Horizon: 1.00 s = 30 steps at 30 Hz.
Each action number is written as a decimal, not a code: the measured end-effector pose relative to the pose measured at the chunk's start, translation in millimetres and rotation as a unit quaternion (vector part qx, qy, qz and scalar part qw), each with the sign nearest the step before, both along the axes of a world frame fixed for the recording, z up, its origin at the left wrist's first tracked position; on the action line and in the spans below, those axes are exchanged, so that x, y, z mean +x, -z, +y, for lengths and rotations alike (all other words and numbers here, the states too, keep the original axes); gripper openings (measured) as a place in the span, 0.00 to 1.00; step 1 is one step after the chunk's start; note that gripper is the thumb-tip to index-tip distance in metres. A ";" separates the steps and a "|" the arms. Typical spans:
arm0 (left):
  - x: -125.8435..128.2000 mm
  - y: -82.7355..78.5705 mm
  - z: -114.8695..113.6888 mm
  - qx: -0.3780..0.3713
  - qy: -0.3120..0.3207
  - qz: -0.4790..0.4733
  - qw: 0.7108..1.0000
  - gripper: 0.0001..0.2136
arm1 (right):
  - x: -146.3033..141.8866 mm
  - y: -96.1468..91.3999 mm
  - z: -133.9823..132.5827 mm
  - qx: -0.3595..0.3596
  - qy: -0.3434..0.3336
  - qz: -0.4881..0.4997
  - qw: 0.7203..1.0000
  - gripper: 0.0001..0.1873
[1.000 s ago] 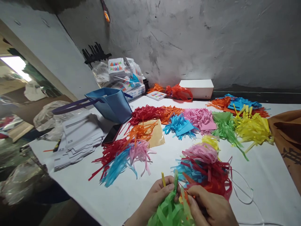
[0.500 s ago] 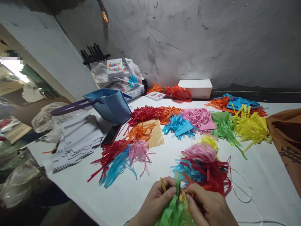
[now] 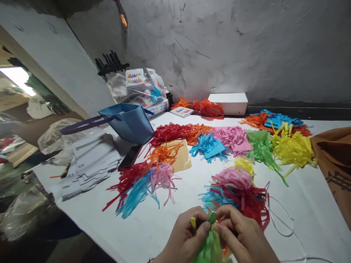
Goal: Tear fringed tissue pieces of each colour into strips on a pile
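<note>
At the bottom edge both hands meet over a green paper tassel. My left hand pinches its twisted top, with a short yellow strip sticking up between the fingers. My right hand is closed on the same tassel top from the right. Just beyond the hands lies a heap of finished tassels in red, pink, blue and yellow, tied along a white string.
Fringed paper piles in red, orange, blue, pink, green and yellow cover the white table. A loose tassel bunch lies left of centre. A blue bag, white booklets and a white box stand behind.
My hands have drawn closer together and the green tassel's top is now squeezed shorter between the fingertips. The yellow strip sits lower in my left hand.
</note>
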<state>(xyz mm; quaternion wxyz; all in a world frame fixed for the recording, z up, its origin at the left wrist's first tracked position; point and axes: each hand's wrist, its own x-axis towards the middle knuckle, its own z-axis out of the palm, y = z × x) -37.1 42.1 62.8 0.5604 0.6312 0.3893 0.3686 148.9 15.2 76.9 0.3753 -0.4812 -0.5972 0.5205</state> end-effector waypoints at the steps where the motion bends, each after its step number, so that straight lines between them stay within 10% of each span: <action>1: -0.2 0.1 -0.1 0.009 0.002 0.006 1.000 0.19 | 0.7 -0.7 1.1 -0.010 -0.010 0.012 1.000 0.15; 6: 2.9 0.2 0.4 0.011 0.005 -0.002 1.000 0.18 | 2.6 -3.7 4.9 -0.039 -0.036 0.045 0.998 0.18; 12: 13.5 11.8 -5.3 -0.089 0.003 -0.085 0.992 0.20 | 3.3 -0.3 8.9 0.101 0.043 -0.040 0.993 0.16; 22: 22.1 32.8 -14.8 -0.229 -0.065 -0.171 0.956 0.21 | 10.5 12.5 14.5 -0.017 0.116 0.139 0.983 0.26; 30: 18.8 44.0 -15.7 -0.225 -0.142 -0.138 0.954 0.19 | 14.3 -10.9 20.0 -0.098 0.128 0.445 0.881 0.15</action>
